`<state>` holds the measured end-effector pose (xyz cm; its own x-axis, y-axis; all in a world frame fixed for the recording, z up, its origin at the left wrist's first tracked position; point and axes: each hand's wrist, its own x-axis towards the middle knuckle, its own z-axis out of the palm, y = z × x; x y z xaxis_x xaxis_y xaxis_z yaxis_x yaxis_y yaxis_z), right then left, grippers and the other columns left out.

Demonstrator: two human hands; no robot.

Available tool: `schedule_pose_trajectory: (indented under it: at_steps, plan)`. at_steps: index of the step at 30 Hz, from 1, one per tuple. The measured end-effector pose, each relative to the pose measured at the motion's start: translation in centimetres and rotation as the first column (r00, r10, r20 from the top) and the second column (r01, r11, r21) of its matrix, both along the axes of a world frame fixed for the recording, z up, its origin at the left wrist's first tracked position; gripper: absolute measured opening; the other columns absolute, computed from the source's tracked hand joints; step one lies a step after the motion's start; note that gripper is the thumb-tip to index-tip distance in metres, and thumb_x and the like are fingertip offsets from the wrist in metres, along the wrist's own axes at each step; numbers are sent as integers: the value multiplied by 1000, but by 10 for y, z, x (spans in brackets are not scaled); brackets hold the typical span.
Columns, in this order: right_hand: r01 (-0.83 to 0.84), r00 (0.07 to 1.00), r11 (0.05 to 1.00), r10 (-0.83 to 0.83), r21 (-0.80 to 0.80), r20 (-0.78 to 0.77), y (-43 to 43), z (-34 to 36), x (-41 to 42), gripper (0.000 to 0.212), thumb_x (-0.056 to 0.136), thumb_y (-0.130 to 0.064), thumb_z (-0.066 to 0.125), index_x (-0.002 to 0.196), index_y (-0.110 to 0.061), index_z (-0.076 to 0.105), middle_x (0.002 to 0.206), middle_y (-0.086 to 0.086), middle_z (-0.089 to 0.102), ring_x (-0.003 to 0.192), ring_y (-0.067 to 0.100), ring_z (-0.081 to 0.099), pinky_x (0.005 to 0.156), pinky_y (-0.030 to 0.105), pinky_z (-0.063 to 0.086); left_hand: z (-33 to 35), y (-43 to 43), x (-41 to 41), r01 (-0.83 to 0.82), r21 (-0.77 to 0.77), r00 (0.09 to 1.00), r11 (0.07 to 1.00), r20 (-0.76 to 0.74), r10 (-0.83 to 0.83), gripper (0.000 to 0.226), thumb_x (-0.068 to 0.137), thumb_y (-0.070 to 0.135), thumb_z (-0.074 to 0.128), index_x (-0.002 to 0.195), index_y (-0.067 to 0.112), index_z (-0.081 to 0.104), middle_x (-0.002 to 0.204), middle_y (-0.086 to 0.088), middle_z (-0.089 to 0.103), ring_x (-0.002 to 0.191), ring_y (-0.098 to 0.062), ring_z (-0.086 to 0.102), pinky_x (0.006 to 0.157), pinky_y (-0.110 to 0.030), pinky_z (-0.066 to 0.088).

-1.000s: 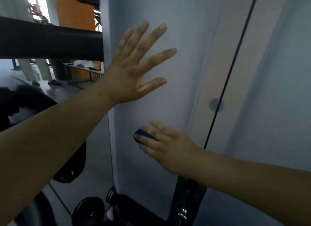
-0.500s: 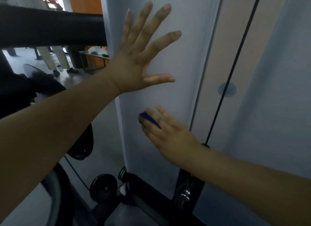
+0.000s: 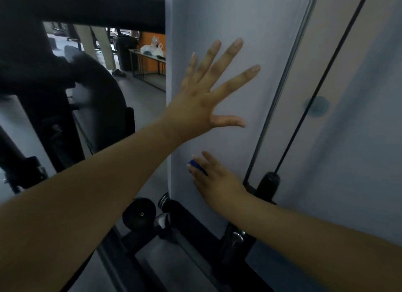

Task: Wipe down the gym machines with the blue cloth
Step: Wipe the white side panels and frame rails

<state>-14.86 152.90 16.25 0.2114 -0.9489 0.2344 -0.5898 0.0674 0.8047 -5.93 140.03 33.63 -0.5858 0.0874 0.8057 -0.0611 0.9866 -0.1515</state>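
A tall pale grey panel (image 3: 230, 15) of the gym machine fills the middle of the view. My left hand (image 3: 206, 100) lies flat against it with the fingers spread wide. Lower down, my right hand (image 3: 214, 178) presses the blue cloth (image 3: 196, 165) onto the same panel near its left edge. Only a small blue corner of the cloth shows between the fingers; the rest is hidden under the hand.
A black cable (image 3: 322, 83) runs down the panel's right side to a black stopper (image 3: 268, 184). A thick black padded bar (image 3: 91, 7) crosses the top left. Black frame rails and a roller (image 3: 139, 215) sit near the floor. A bench with bags (image 3: 152, 50) stands far behind.
The view has tilted downward, showing more of the machine's base. My right hand with the cloth has slid down the panel; my left hand stays spread on it.
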Motion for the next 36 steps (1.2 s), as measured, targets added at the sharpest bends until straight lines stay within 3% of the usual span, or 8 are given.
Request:
schedule_pose_trajectory:
  at_steps: [4, 9, 14, 19, 24, 28, 32, 36]
  plan:
    - [-47, 999, 984, 48, -172, 5, 1, 9, -7, 46, 107, -19, 45, 146, -6, 67, 164, 19, 49, 156, 45, 40, 131, 68, -2, -22, 0, 6, -15, -8, 1000, 1000, 14, 15, 99, 93, 83, 60, 171, 27, 33, 181, -21, 14, 168, -46, 5, 123, -82, 14]
    - [48, 996, 983, -34, 175, -80, 21, -48, -5, 60, 101, -47, 69, 152, -17, 62, 165, 11, 51, 155, 40, 41, 124, 71, -22, -81, -8, 15, -11, 27, 999, 1000, 46, 10, 94, 94, 77, 65, 171, 32, 33, 182, -16, 11, 169, -42, 4, 122, -84, 16]
    - [34, 997, 987, -22, -154, 80, 8, -20, -3, 53, 105, -24, 52, 154, -4, 56, 161, 19, 52, 151, 45, 42, 133, 59, 7, -128, -15, 20, -7, 111, 999, 994, 52, 1, 84, 101, 70, 60, 171, 34, 32, 183, -13, 10, 169, -39, 3, 124, -81, 18]
    - [137, 976, 890, -45, 435, -215, 19, -81, 7, 75, 114, -58, 32, 170, -9, 23, 179, 17, 14, 165, 42, 7, 123, 66, -27, -155, -17, 19, -21, 178, 999, 984, 43, 14, 85, 101, 69, 62, 172, 37, 29, 184, -9, 6, 170, -38, 1, 125, -80, 21]
    - [25, 999, 981, -31, 193, 28, 3, -71, -3, 56, 108, -34, 36, 151, -8, 61, 162, 18, 52, 154, 45, 41, 133, 61, 9, -163, -14, 21, -14, 212, 999, 977, 35, 6, 83, 103, 64, 64, 173, 36, 28, 184, -8, 5, 170, -35, -1, 127, -77, 20]
    - [97, 981, 889, -10, 448, -192, 12, -106, 5, 60, 114, -39, 33, 165, -9, 40, 176, 19, 27, 163, 46, 19, 117, 67, -32, -171, -12, 24, -8, 225, 998, 974, 58, -5, 80, 106, 63, 60, 173, 36, 25, 184, -8, 2, 170, -34, -2, 127, -75, 22]
    - [84, 995, 929, -100, 362, 27, 1, -94, 8, 50, 107, -31, 45, 145, -8, 67, 164, 21, 49, 155, 46, 40, 129, 68, -9, -178, -17, 27, -31, 195, 997, 980, 74, 17, 79, 108, 60, 60, 174, 35, 25, 184, -9, 4, 170, -33, 0, 130, -70, 23]
    - [94, 989, 901, -35, 423, -145, 5, -115, 14, 63, 116, -40, 29, 170, -9, 26, 180, 19, 10, 166, 44, 3, 121, 68, -29, -193, -20, 30, -28, 235, 996, 972, 88, 8, 77, 109, 59, 59, 174, 33, 25, 184, -7, 3, 170, -32, -1, 132, -67, 19]
